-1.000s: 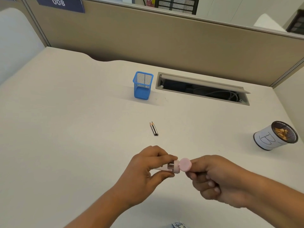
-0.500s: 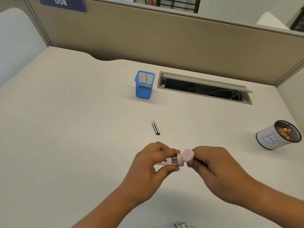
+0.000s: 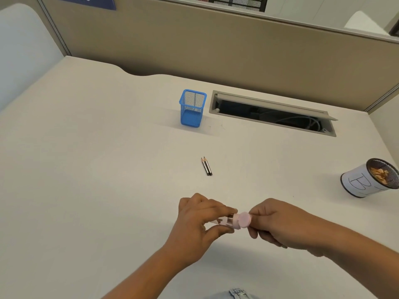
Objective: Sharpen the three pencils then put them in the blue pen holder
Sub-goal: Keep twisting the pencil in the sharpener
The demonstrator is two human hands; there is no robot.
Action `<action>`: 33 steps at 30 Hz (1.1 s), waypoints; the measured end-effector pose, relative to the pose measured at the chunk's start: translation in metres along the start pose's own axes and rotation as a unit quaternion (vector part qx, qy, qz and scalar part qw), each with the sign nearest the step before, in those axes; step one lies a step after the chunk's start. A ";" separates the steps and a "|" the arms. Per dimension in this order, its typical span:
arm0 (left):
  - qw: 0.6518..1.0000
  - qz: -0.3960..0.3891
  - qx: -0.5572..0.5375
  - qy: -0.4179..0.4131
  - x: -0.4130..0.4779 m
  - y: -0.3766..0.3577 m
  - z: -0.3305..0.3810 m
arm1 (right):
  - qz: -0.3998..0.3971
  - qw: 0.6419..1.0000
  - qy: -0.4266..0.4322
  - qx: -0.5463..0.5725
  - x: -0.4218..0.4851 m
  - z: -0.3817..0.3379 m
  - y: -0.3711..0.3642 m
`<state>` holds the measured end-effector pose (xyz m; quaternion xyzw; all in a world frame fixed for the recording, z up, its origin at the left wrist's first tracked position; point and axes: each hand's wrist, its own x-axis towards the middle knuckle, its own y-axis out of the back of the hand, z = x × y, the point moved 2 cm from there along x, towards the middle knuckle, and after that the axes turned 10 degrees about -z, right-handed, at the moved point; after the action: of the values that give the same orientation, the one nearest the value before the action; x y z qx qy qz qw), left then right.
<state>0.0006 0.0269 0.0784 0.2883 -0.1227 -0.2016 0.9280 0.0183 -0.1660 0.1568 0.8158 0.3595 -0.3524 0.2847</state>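
Low in the middle of the head view, my left hand (image 3: 195, 225) grips a small pencil sharpener (image 3: 237, 221) with a clear body, a metal ring and a round pink end. My right hand (image 3: 278, 223) has its fingertips pinched together right against that pink end. What they pinch is hidden, apparently the third pencil. Two short dark pencils (image 3: 206, 166) lie side by side on the desk beyond my hands, tips pointing away. The blue mesh pen holder (image 3: 192, 108) stands upright farther back and looks empty.
A white cup marked "B" (image 3: 362, 180) holds shavings at the right edge. An open cable slot (image 3: 272, 113) runs right of the holder. A beige partition (image 3: 216, 46) walls the desk's far side.
My right hand has rolled over at the pink end, knuckles now on top. Both hands stay together in the same spot. The two pencils on the desk have not moved.
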 end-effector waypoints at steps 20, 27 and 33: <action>0.971 0.006 -0.193 0.142 0.014 -0.023 -0.043 | 0.321 0.945 0.060 -0.001 0.100 0.046 0.057; 0.965 -0.003 -0.200 0.168 0.017 -0.033 -0.058 | 0.358 0.931 0.033 -0.057 0.139 0.048 0.072; 0.964 0.001 -0.199 0.178 0.018 -0.036 -0.060 | 0.359 0.932 0.013 -0.042 0.154 0.047 0.080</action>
<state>0.0264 0.0213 0.0109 0.1292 0.0872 -0.1665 0.9736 0.1400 -0.1867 0.0256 0.8822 0.0609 -0.2002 0.4218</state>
